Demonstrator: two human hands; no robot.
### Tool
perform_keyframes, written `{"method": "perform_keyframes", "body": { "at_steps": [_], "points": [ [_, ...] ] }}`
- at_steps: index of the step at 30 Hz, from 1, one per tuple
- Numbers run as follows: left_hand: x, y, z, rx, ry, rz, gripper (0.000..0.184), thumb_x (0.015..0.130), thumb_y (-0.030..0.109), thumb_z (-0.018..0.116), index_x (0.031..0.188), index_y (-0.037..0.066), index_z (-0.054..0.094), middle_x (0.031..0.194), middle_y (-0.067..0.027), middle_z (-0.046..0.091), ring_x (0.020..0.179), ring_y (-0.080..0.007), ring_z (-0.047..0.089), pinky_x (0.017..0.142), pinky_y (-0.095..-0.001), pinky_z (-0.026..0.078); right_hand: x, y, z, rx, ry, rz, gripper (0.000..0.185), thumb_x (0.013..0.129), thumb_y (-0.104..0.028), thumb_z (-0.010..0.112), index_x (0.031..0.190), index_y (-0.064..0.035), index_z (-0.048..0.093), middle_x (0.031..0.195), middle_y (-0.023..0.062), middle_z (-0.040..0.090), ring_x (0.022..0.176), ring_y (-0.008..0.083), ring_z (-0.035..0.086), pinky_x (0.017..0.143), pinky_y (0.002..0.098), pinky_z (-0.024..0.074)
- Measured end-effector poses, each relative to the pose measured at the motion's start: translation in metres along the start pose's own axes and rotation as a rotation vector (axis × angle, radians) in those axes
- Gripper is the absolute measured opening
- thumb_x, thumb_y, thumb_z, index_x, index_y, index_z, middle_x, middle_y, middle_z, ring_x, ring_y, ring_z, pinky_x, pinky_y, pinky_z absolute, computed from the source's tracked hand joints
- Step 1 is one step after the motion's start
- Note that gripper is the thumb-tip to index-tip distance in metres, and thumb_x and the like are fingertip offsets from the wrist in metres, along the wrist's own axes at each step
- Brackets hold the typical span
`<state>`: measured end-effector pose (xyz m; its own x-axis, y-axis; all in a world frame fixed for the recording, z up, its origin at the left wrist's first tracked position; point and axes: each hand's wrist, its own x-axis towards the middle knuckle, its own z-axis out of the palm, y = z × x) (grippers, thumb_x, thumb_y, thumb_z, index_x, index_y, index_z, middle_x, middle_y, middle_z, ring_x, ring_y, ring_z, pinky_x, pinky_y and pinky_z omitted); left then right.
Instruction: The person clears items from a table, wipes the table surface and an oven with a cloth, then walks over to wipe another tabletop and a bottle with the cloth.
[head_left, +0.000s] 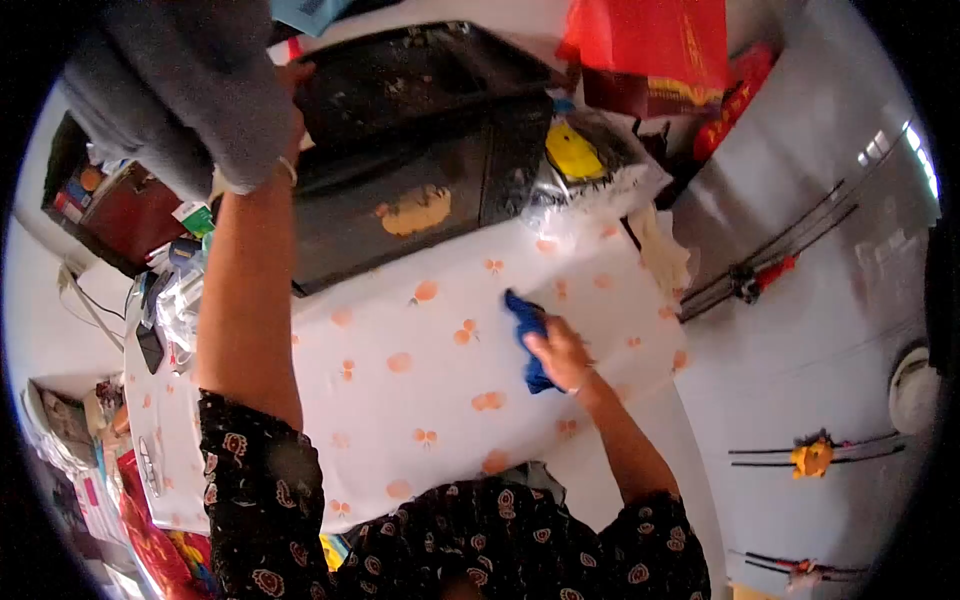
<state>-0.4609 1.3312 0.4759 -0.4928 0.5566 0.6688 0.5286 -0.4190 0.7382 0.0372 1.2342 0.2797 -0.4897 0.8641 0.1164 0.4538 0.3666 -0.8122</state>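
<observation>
My right hand (563, 353) is closed round a crumpled blue cloth (530, 340), which lies against the white tablecloth (400, 420) with its orange fruit print. At the upper left my left arm is raised, and my left hand (292, 105) is mostly hidden behind a grey cloth (190, 90). A few fingers of it show near the left end of a large black case (390, 200). What the left hand holds cannot be made out.
A clear plastic bag with a yellow item (573, 150) sits right of the case. Red bags (655, 45) are at the top. Small items and a phone (149, 348) lie at the table's left edge.
</observation>
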Motion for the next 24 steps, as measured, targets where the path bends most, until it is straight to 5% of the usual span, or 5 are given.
{"method": "perform_keyframes", "body": {
  "at_steps": [3, 11, 15, 19, 24],
  "points": [
    [0.010, -0.009, 0.001, 0.049, -0.086, 0.039, 0.026, 0.093, 0.021, 0.053, 0.106, 0.002, 0.067, 0.106, -0.0132, 0.066, 0.096, -0.0265, 0.064, 0.089, -0.0333, 0.048, -0.020, -0.022, 0.036, -0.755, -0.028, -0.416, 0.055, 0.076, -0.026, 0.068, 0.126, -0.0100, 0.050, 0.129, 0.0091, 0.051, 0.119, 0.0293, 0.046, 0.102, 0.0490, 0.0314],
    [-0.049, 0.084, 0.035, -0.027, -0.093, -0.274, 0.036, 0.088, 0.026, 0.063, 0.115, 0.002, 0.061, 0.121, -0.0131, 0.059, 0.111, -0.0240, 0.056, 0.095, -0.0389, 0.043, -0.002, 0.044, 0.002, -0.730, 0.090, -0.115, 0.057, 0.077, -0.027, 0.065, 0.129, -0.0109, 0.048, 0.136, 0.0072, 0.047, 0.130, 0.0257, 0.037, 0.102, 0.0509, 0.0301],
    [-0.117, 0.112, 0.044, 0.685, 0.030, 0.393, 0.049, 0.085, 0.019, 0.064, 0.128, 0.000, 0.049, 0.133, -0.0187, 0.050, 0.122, -0.0302, 0.049, 0.102, -0.0405, 0.038, -0.018, 0.086, -0.056, -0.931, 0.192, 0.283, 0.057, 0.086, -0.037, 0.055, 0.136, -0.0116, 0.042, 0.143, 0.0065, 0.040, 0.134, 0.0242, 0.034, 0.105, 0.0487, 0.0285],
    [-0.238, 0.169, 0.050, 0.435, -0.293, 0.480, 0.056, 0.077, 0.001, 0.064, 0.130, -0.001, 0.047, 0.145, -0.0180, 0.035, 0.135, -0.0352, 0.030, 0.111, -0.0420, 0.027, -0.063, 0.086, -0.089, -0.910, 0.260, 0.577, 0.057, 0.092, -0.036, 0.050, 0.140, -0.0089, 0.036, 0.148, 0.0073, 0.034, 0.137, 0.0242, 0.028, 0.112, 0.0406, 0.0231],
    [-0.362, 0.166, 0.080, 0.134, -0.902, 0.069, 0.056, 0.082, 0.011, 0.059, 0.133, -0.006, 0.041, 0.150, -0.0208, 0.020, 0.140, -0.0362, 0.018, 0.114, -0.0489, 0.013, -0.099, 0.086, -0.068, -0.873, 0.322, 0.543, 0.060, 0.085, -0.030, 0.060, 0.135, -0.0039, 0.041, 0.143, 0.0122, 0.039, 0.136, 0.0301, 0.029, 0.108, 0.0434, 0.0285]
  ]
}}
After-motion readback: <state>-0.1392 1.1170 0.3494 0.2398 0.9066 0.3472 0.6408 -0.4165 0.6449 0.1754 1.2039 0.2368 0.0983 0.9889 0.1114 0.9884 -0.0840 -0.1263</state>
